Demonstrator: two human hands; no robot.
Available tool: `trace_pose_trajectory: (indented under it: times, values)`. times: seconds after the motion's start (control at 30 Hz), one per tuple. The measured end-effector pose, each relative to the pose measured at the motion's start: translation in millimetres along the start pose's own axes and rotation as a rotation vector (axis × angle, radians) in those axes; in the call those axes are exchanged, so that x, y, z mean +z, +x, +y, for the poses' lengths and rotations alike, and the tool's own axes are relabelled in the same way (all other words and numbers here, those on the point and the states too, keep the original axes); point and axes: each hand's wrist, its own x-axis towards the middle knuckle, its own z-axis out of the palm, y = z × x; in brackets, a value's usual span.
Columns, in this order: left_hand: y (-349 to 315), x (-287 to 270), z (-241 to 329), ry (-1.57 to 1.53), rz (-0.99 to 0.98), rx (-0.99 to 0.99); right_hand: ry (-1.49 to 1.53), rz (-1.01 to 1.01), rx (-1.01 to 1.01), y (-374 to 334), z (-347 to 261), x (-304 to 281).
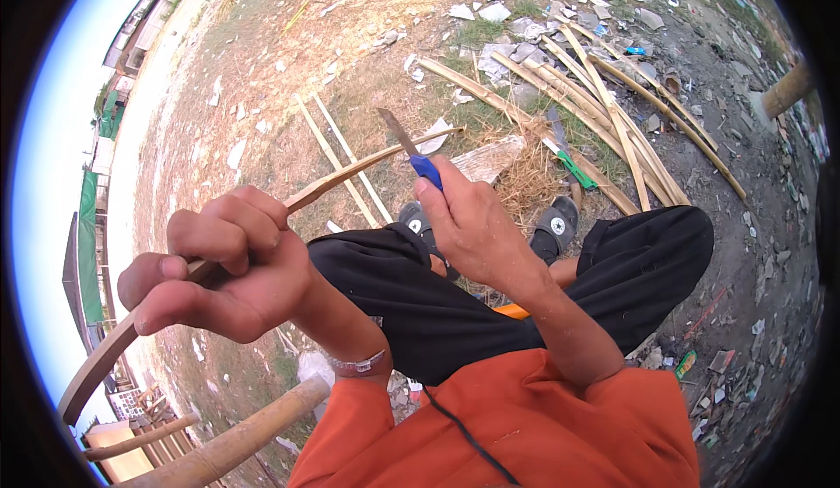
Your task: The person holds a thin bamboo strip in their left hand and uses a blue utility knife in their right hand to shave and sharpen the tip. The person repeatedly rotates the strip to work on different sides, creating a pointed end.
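Observation:
My left hand (232, 265) is closed round a long bamboo strip (341, 175), which slants from the lower left up to a thin tip ahead of me. In my right hand (486, 230) is a knife (426, 171) with a blue handle, gripped with the thumb along it. Its narrow, brownish blade points up and away to the left. The blade crosses the strip near the thin end; whether it touches the wood I cannot tell. Pale shavings (529, 186) lie on the ground beyond my right hand.
A second knife (573, 168) with a green handle lies by my right sandal (557, 225). Several split bamboo strips (604, 125) are heaped beyond it. Two thin strips (337, 160) rest on the grass. Bamboo poles (236, 431) stand low at left, a bamboo post (787, 90) at right.

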Motion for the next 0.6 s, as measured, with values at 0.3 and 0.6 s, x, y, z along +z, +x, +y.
trace_pose_trajectory:
  times: [0.3,0.6]
  values:
    - [-9,33,4,0.203,0.215,0.08,-0.134,0.101,-0.044,-21,-7,42]
    - [-8,24,0,0.145,0.135,0.089,-0.171,0.085,-0.116,-35,-43,32]
